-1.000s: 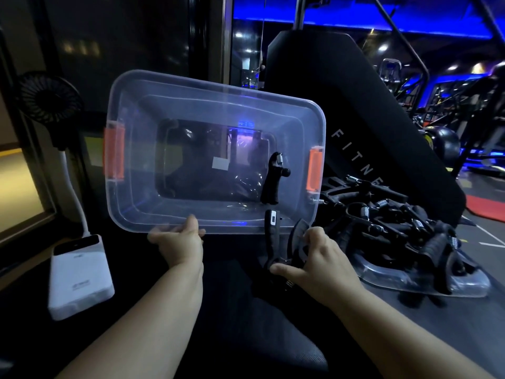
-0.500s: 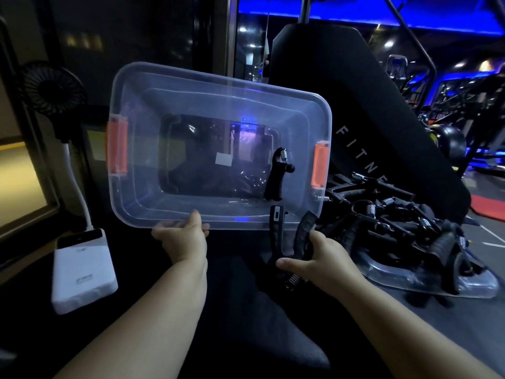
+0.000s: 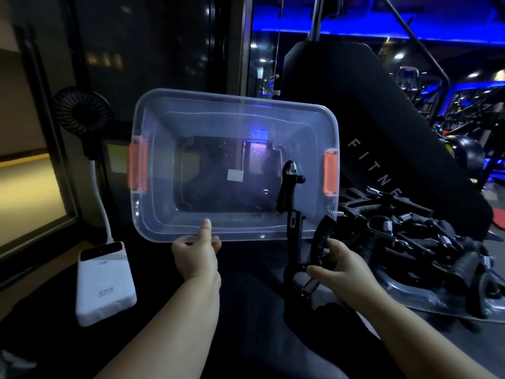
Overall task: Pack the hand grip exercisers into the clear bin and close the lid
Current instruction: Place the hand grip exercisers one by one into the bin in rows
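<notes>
Little had shifted: the left hand (image 3: pixel 195 255) still pinched the near rim of the tilted clear bin (image 3: pixel 161 160); the right hand (image 3: pixel 344 269) still gripped a hand grip exerciser (image 3: pixel 295 242), its handles overlapping that rim. A second exerciser (image 3: pixel 287 190) lay inside.

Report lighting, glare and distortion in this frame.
Head view: dim overall, blue strip lights behind; a blue glare patch sits on the clear bin; the black exerciser pile loses detail in shadow; the wide lens bends the left window frame.
</notes>
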Tool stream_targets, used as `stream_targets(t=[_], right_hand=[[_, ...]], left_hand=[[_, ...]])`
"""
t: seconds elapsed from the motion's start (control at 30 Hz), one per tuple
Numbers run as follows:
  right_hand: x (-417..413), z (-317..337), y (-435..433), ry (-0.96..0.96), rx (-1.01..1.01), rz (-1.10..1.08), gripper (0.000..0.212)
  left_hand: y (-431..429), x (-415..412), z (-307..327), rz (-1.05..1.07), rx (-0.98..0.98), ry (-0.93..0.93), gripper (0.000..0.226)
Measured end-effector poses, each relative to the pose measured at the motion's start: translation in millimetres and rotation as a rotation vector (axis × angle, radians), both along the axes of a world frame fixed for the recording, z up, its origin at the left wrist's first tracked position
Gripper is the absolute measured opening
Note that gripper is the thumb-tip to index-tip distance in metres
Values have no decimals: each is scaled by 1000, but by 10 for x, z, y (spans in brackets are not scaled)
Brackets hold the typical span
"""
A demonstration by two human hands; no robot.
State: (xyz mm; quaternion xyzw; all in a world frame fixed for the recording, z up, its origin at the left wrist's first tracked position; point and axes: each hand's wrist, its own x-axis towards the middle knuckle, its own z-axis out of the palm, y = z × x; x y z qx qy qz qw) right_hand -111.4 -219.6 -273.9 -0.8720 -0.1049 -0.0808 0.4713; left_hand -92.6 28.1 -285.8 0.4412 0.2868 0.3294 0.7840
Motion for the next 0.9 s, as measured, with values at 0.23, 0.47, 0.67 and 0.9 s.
stream_targets(t=[0.23,0.47,0.67,0.9], right_hand=[[15,20,-17,-63,-34,-25,42],[-41,56,-1,-148,21,-15,47],[58,250,71,-218,66,-51,40],[491,562,378,-222,-22,-144,23]], left_hand=[[105,-106,19,-62,191,218,45],[145,-157,37,-140,238,275,52],[133,-190,-2,-117,240,247,48],[108,-207,-12,-144,195,186,41]])
